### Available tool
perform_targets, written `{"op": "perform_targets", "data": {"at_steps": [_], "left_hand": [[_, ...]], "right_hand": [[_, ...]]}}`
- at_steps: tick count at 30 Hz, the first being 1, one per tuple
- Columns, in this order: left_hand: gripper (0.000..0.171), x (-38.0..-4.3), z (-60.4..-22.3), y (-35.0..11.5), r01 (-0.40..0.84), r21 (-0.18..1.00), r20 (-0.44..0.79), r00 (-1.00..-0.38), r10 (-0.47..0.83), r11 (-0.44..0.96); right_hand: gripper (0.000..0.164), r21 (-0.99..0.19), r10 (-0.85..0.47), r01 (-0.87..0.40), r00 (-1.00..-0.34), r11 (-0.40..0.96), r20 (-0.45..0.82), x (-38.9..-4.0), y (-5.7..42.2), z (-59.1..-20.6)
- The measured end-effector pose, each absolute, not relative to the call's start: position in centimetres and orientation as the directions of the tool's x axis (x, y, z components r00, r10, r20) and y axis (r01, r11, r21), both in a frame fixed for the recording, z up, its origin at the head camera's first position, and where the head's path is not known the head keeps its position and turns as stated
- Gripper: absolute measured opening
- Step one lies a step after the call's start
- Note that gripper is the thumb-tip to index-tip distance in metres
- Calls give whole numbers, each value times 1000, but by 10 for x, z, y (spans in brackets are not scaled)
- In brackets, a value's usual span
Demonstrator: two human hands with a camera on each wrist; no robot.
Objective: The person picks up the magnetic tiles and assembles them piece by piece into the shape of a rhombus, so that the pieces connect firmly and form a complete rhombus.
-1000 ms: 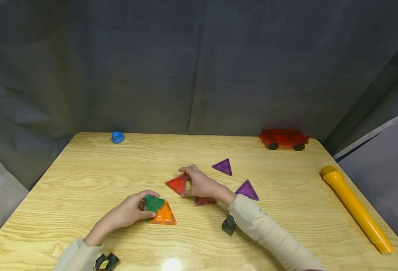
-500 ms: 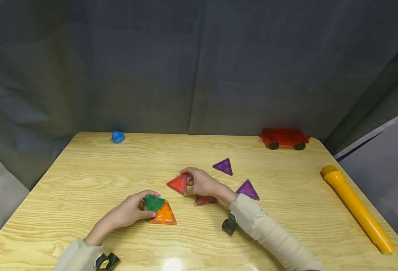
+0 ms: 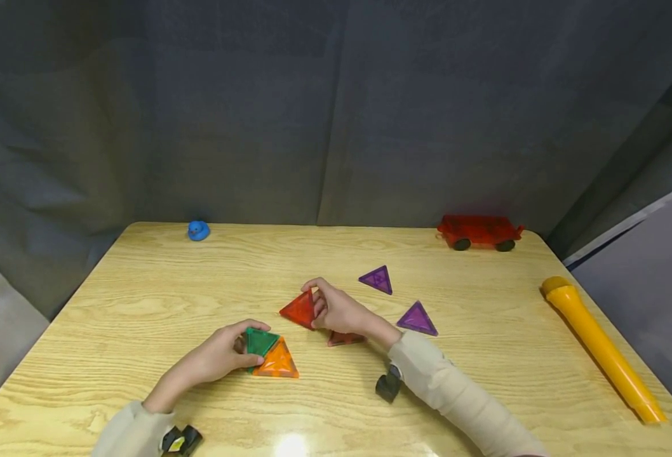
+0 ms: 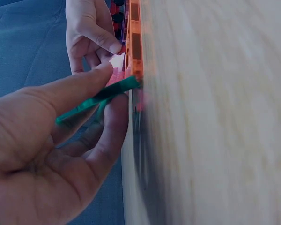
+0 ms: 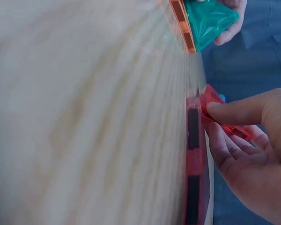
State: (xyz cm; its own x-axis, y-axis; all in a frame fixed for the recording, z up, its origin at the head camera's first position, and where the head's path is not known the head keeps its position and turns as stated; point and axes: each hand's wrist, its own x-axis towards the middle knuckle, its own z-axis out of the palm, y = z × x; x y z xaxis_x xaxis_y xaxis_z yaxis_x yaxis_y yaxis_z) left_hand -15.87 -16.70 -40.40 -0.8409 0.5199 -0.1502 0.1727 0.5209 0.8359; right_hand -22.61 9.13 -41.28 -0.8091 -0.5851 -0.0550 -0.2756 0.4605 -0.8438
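My left hand (image 3: pixel 216 355) pinches a green triangular magnetic tile (image 3: pixel 260 341) between thumb and fingers. In the left wrist view the green tile (image 4: pixel 100 98) is tilted up, one edge right at the orange triangular magnetic tile (image 4: pixel 136 42). That orange tile (image 3: pixel 279 362) lies flat on the table. My right hand (image 3: pixel 344 312) grips a red triangular magnetic tile (image 3: pixel 299 310) by its right side; the right wrist view shows this red tile (image 5: pixel 210 98) tilted above the tabletop. Under the right wrist lies a second red tile (image 3: pixel 344 339), partly hidden by the hand.
Two purple triangular tiles (image 3: pixel 418 318) lie right of the right hand. Along the back edge are a blue toy duck (image 3: pixel 198 230) and a red wheeled toy wagon (image 3: pixel 480 232). A long yellow microphone-shaped tube (image 3: pixel 604 352) lies near the right edge of the wooden table (image 3: pixel 141 285).
The red tile in my right hand has changed its tilt and looks darker, with the fingers slightly shifted on it. My left hand has kept its place on the green tile.
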Motion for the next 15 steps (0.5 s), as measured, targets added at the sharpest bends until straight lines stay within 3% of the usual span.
{"op": "perform_targets", "data": {"at_steps": [8, 15], "left_hand": [[51, -158, -402, -165, 184, 825, -139, -850, 508, 534], [52, -157, -403, -163, 207, 822, -100, -865, 492, 531]], "right_hand": [[42, -915, -555, -202, -831, 349, -28, -217, 94, -412], [34, -941, -542, -161, -840, 298, -28, -208, 97, -411]]}}
